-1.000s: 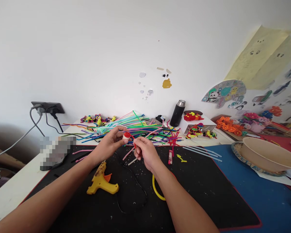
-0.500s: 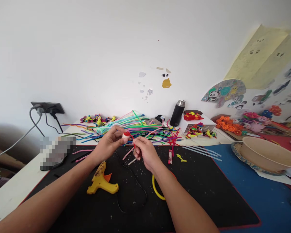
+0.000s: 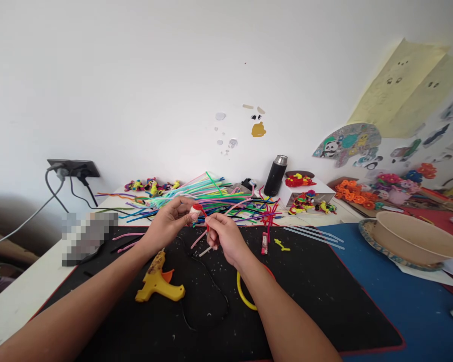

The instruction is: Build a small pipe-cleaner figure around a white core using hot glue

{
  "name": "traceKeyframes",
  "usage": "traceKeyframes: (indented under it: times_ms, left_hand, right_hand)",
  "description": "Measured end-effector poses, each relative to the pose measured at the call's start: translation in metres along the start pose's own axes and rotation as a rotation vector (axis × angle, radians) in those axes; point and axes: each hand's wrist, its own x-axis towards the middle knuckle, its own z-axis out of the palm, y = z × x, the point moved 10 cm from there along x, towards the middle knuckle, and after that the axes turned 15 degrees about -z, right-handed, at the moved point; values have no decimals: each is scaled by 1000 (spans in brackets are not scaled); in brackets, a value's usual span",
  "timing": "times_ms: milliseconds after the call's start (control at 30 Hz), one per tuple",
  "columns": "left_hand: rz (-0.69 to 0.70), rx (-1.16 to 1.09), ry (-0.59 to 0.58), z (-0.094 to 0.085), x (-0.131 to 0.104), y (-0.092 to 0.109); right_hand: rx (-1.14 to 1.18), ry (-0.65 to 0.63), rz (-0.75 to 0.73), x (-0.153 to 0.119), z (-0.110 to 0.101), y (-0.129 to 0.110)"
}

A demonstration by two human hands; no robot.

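My left hand (image 3: 168,221) pinches a small white piece with a red top (image 3: 197,207) between thumb and fingertips, above the black mat. From that red top a red pipe cleaner (image 3: 207,226) runs down into my right hand (image 3: 226,235), whose thumb and fingers are closed on it. The two hands are close together but apart. Below my left forearm a yellow glue gun (image 3: 159,287) lies on the mat, and a yellow ring (image 3: 245,296) is partly hidden behind my right forearm.
A pile of coloured pipe cleaners (image 3: 200,197) lies by the wall, with a black bottle (image 3: 276,176) to its right. Clear glue sticks (image 3: 315,237), a small red-and-white tube (image 3: 265,244) and yellow bits (image 3: 282,245) lie rightward. A large bowl (image 3: 419,239) stands far right.
The hands barely move; the white-and-red piece is turned slightly between the left fingers. The view has shifted a little.
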Motion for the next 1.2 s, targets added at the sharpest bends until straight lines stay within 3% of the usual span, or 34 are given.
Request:
traceKeyframes:
  times_ms: [867, 1200]
  left_hand:
    - [84, 231, 86, -1, 1, -5]
    - [129, 462, 149, 5, -7, -2]
  right_hand:
    - [-24, -18, 19, -1, 0, 2]
    - [-43, -36, 67, -4, 3, 9]
